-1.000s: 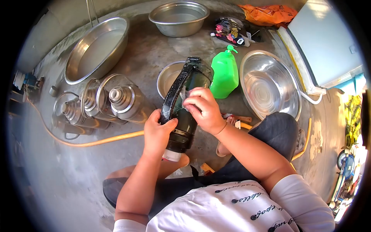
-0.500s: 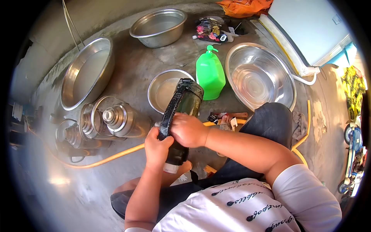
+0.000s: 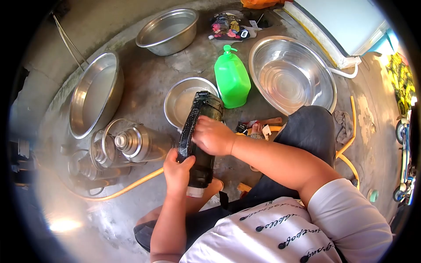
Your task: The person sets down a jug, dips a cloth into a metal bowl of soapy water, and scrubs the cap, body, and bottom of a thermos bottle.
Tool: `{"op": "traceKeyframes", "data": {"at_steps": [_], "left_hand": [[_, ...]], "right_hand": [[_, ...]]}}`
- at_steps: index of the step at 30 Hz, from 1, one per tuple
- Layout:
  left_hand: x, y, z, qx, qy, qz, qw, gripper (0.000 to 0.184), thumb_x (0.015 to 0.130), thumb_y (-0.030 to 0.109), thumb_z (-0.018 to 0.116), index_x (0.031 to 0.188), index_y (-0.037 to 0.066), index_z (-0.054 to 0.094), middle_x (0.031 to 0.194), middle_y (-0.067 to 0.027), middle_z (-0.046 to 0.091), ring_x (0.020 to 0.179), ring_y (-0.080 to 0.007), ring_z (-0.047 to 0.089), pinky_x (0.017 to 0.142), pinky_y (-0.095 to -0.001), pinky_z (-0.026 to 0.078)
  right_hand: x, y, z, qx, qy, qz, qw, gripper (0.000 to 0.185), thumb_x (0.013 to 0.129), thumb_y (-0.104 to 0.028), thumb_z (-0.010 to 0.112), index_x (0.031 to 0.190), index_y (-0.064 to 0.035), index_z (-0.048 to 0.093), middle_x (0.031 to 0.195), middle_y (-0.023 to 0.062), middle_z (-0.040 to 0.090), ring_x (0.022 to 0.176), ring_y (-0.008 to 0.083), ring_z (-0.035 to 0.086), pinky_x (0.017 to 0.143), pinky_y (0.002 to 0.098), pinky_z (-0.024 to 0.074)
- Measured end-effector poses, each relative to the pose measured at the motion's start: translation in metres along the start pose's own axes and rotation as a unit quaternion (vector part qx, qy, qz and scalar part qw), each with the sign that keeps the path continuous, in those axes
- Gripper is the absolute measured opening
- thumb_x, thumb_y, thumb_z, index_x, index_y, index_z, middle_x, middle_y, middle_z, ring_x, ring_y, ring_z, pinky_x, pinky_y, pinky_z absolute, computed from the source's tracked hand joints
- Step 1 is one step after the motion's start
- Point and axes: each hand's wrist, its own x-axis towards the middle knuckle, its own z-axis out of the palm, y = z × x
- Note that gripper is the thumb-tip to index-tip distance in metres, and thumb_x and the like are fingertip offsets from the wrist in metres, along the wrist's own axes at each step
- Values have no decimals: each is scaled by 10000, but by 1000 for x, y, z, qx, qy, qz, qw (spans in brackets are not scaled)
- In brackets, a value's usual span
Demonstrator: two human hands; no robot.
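A dark thermos flask [image 3: 204,164] with a long black handle [image 3: 187,131] is held tilted in front of my body, its white end pointing down toward my lap. My left hand [image 3: 177,171] is closed around the lower part of the handle, thumb on top. Against the flask's side, close to the handle, my right hand [image 3: 213,136] presses with curled fingers. What those fingers hold, if anything, is hidden. Just beyond the flask sits a small steel basin [image 3: 172,103], and beside it stands a green pump bottle [image 3: 232,83].
Several steel thermos flasks [image 3: 147,142] stand at left. Large metal basins [image 3: 289,79] [image 3: 96,94] [image 3: 169,33] ring the floor. A yellow hose [image 3: 136,184] runs behind my legs. A wooden-handled brush [image 3: 267,121] lies near my foot, and a grey cloth [image 3: 343,126] lies by my knee.
My right hand has shifted slightly up along the flask's side. My left hand keeps its hold on the handle. The whole view has turned and shifted a little.
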Motion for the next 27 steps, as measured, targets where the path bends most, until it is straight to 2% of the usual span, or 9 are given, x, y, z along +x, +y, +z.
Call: {"op": "traceKeyframes", "data": {"at_steps": [2, 4, 6, 10, 12, 14, 20, 24, 27], "left_hand": [[-2, 9, 0, -16, 9, -19, 1000, 140, 749, -13, 670, 879, -4, 619, 790, 23, 572, 715, -64, 496, 648, -228, 418], [-3, 5, -2, -19, 3, -29, 999, 141, 751, -13, 669, 884, -5, 623, 793, 19, 578, 717, -67, 502, 653, -228, 422], [0, -1, -3, -24, -1, -39, 999, 143, 753, -12, 668, 889, -7, 627, 796, 16, 584, 719, -71, 509, 658, -229, 427], [-1, -6, -4, -37, 12, -27, 999, 143, 754, 26, 701, 867, -15, 625, 764, 9, 586, 698, -79, 507, 638, -245, 430], [1, 2, -4, -56, 19, -45, 997, 139, 757, 27, 698, 869, -13, 625, 768, 9, 589, 698, -78, 507, 638, -243, 430], [1, 10, -5, -104, 24, -51, 993, 122, 768, 19, 688, 869, -11, 626, 770, 13, 590, 704, -73, 510, 641, -237, 430], [3, 43, -15, -253, 22, -91, 963, 152, 784, -17, 629, 927, 33, 622, 847, -21, 631, 738, -121, 587, 700, -255, 476], [0, 97, -25, -265, 33, -85, 960, 131, 786, 17, 638, 852, 100, 562, 774, 12, 573, 694, -119, 552, 665, -272, 467], [2, 123, -35, -328, 10, -114, 938, 132, 795, 15, 622, 880, 95, 562, 793, -2, 575, 709, -129, 573, 660, -289, 488]], "right_hand": [[5, 14, -10, 20, 12, 67, 997, 255, 845, -79, 608, 1090, -34, 664, 1105, 139, 644, 1129, 357, 567, 1062, 461, 396], [2, -2, -10, 16, 18, 107, 994, 269, 831, -81, 620, 1093, -44, 669, 1111, 142, 642, 1147, 342, 568, 1077, 459, 393], [-7, -23, -5, 64, -21, 17, 998, 192, 810, -102, 627, 982, -44, 690, 1053, 115, 655, 1089, 292, 592, 1081, 424, 398], [-10, -13, -4, 88, -26, -36, 995, 231, 816, -107, 639, 1039, -57, 676, 1116, 115, 644, 1157, 311, 572, 1103, 455, 385], [-1, 15, -6, 26, 68, 86, 994, 269, 831, -67, 640, 1098, -43, 658, 1158, 116, 633, 1195, 328, 547, 1094, 476, 387], [4, 10, -7, 42, 80, 94, 992, 286, 839, -63, 640, 1124, -44, 653, 1197, 118, 623, 1227, 327, 529, 1103, 478, 378], [19, -24, -37, 133, -60, -66, 987, 307, 899, -119, 619, 1203, -84, 638, 1297, 91, 594, 1302, 289, 502, 1122, 469, 363], [72, 22, -65, 90, 66, 23, 993, 265, 926, -98, 586, 1175, -38, 651, 1256, 142, 624, 1301, 330, 497, 1089, 444, 404], [91, -15, -86, 120, 15, -53, 991, 234, 924, -104, 600, 1137, -28, 664, 1215, 139, 642, 1219, 326, 559, 1084, 439, 407]]}}
